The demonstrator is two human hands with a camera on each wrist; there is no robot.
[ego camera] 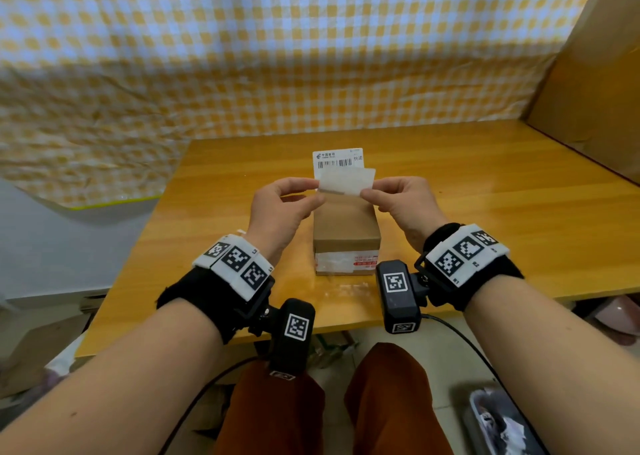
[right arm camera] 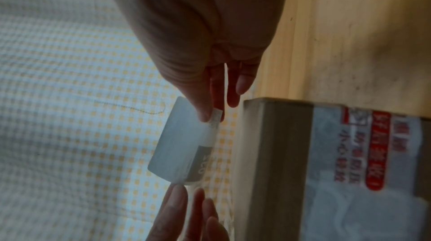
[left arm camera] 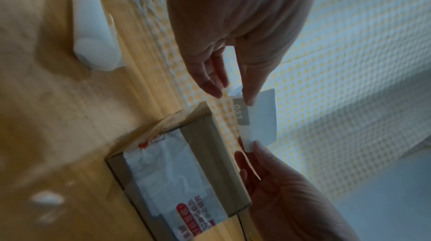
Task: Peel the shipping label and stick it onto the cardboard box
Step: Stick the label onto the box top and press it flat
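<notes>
Left hand [ego camera: 277,208]: raised above the box, thumb and forefinger pinching left edge of shipping label [ego camera: 337,160]; other fingers curled loosely.
Right hand [ego camera: 401,205]: raised opposite, thumb and forefinger pinching right edge of translucent backing sheet [ego camera: 346,182].
Shipping label: held in the air between both hands, upright, barcode and print facing the head camera; backing sheet folded down in front of its lower part, partly separated.
Cardboard box [ego camera: 344,232]: small, brown, closed, on wooden table [ego camera: 485,212] directly below the hands; white sticker with red print [ego camera: 346,264] on its near face.
Paper roll [left arm camera: 93,29]: white, lying on table, well apart from box.
Background: yellow-white checked cloth [ego camera: 242,56] behind table; large cardboard sheet [ego camera: 595,90] leaning at right.
</notes>
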